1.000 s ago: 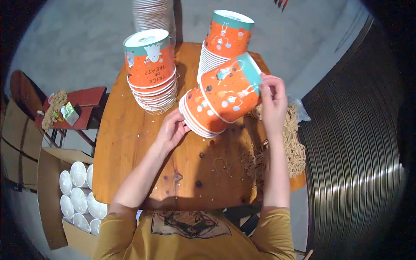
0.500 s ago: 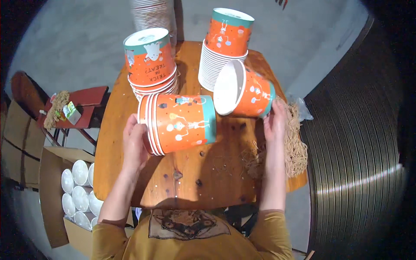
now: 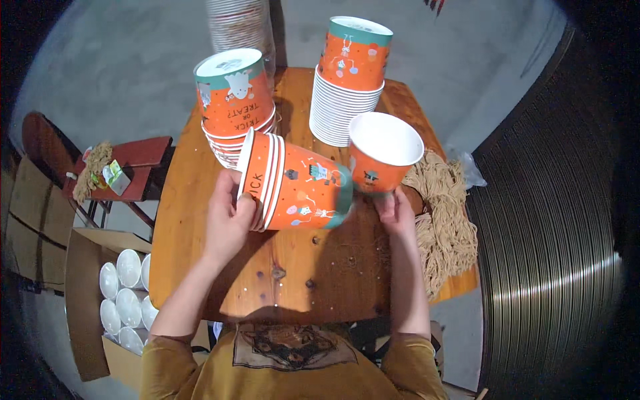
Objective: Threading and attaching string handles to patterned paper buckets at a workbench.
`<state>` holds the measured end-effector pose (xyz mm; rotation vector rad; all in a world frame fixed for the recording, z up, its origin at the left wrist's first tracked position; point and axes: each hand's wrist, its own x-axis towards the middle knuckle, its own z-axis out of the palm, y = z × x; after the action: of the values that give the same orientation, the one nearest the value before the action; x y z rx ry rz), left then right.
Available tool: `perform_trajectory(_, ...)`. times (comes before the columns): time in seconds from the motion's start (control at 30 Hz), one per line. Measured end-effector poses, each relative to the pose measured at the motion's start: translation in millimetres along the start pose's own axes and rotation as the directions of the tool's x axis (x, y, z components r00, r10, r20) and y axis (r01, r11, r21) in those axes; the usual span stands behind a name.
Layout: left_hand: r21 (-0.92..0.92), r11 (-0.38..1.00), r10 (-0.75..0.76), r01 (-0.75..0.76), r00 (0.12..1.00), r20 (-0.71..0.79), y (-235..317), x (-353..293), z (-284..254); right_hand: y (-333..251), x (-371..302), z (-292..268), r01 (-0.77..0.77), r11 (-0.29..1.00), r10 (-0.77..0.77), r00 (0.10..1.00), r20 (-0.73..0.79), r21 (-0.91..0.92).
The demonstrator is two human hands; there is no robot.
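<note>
While the left hand [image 3: 230, 220] grips a sideways nested cup stack [image 3: 293, 190], the right hand [image 3: 395, 212] grasps a single orange cup [image 3: 383, 153] just beside it.

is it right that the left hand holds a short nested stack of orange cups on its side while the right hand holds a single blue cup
Not quite: the single cup in the right hand is orange, not blue, as the head view shows. The left hand does hold the nested stack on its side.

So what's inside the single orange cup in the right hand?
The single orange cup in the right hand shows only a plain white inner wall; nothing visible in it. Its bottom is out of sight, hidden by the near rim and wall.
</note>
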<state>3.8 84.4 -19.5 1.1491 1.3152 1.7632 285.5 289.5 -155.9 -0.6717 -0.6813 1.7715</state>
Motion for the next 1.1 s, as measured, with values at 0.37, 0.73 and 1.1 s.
perform_trajectory(0.37, 0.196, 0.962, 0.193, -0.191, 0.981, 0.009, -3.6, 9.0, -5.8, -3.3, -110.0, 102.0, 0.355, 0.469, -0.316, 0.922, 0.222, -0.809)
perform_trajectory(0.73, 0.244, 0.929, 0.311, -0.278, 0.944, -0.111, -0.8, 8.0, -34.4, 17.9, -100.0, 156.5, 0.700, -0.378, -0.248, 0.554, 0.795, -0.606)
perform_trajectory(1.1, 0.617, 0.738, 0.344, -0.271, 0.939, 0.002, 39.9, -70.1, -140.6, 31.6, -85.3, 153.3, 0.684, -0.395, -0.268, 0.553, 0.789, -0.613)
